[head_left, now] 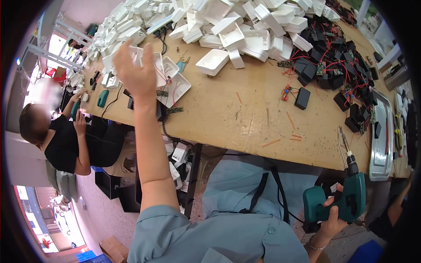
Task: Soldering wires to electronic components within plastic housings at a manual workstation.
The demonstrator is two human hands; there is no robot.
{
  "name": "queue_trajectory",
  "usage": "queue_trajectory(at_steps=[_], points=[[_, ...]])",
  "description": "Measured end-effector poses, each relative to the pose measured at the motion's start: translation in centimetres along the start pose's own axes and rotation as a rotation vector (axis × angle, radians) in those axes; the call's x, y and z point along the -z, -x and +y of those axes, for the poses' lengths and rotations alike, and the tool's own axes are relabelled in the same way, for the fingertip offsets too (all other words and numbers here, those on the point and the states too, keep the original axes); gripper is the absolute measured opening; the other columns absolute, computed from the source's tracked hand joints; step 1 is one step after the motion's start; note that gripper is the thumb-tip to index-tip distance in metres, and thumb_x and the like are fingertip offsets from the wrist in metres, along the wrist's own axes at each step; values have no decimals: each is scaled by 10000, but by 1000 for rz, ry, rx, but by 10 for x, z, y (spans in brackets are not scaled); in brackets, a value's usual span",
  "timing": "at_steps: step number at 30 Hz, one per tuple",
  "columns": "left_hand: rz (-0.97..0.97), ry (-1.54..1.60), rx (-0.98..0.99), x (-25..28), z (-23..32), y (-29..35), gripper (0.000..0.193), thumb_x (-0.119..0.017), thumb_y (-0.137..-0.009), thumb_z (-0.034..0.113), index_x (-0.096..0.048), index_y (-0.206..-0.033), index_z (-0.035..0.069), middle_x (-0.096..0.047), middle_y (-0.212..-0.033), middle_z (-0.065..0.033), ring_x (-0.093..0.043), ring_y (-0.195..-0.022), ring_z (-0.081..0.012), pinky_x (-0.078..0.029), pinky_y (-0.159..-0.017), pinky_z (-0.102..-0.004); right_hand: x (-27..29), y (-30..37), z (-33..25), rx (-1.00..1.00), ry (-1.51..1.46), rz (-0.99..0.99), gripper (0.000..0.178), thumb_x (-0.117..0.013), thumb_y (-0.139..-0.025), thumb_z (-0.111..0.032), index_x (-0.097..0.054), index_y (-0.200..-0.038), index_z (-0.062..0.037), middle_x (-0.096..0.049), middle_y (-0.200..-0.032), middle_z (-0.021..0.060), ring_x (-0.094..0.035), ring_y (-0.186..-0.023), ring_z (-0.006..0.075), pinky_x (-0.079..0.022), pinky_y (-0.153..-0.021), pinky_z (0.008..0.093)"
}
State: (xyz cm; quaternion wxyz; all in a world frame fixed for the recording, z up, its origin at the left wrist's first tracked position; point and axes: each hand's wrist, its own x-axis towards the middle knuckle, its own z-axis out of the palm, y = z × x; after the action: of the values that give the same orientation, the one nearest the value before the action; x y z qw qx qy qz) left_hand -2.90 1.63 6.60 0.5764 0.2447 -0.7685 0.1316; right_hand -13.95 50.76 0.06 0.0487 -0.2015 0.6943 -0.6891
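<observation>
My left hand point(133, 70) is stretched out over the left part of the wooden table point(245, 114), fingers apart, holding nothing. It hovers above open white plastic housings point(175, 87) with red wires and small green circuit boards. My right hand point(331, 215) is low at my right side, below the table edge, gripping a green electric screwdriver point(348, 197) with its long bit pointing up toward the table.
A large heap of white plastic shells point(228, 22) covers the far side. Black boxes with red wires point(337, 57) lie at the right, next to a metal tray point(381, 136). Another person point(66, 140) sits at the left, holding a green tool.
</observation>
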Motion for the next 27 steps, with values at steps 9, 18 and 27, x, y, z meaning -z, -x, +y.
queue_trajectory(at_steps=[9, 18, 27], points=[[-771, 167, -253, -84, 77, 10, 202, -574, -763, 89, -644, -950, 56, -566, -1039, -114, -529, -974, -280, -424, -816, -318, 7, 6, -3, 24, 46, 42, 628, -649, -791, -241, -350, -1245, 74, -530, -1098, 206, -532, -669, 125, -439, -595, 223], [-651, 1154, 999, -78, 83, -8, 299, -622, -823, 188, -572, -1026, -26, -597, -915, -61, -533, -807, -118, -427, -741, -274, 12, 3, 2, 1, -13, 48, 603, -665, -779, -232, -387, -1217, 76, -536, -1103, 203, -549, -679, 132, -448, -606, 228], [-624, 589, -483, -10, 173, 50, 119, -560, -726, 62, -571, -844, 49, -565, -929, -87, -547, -853, -251, -413, -788, -371, 10, 4, 2, 22, 11, 44, 608, -652, -792, -232, -366, -1239, 67, -524, -1111, 223, -549, -674, 133, -459, -577, 229]])
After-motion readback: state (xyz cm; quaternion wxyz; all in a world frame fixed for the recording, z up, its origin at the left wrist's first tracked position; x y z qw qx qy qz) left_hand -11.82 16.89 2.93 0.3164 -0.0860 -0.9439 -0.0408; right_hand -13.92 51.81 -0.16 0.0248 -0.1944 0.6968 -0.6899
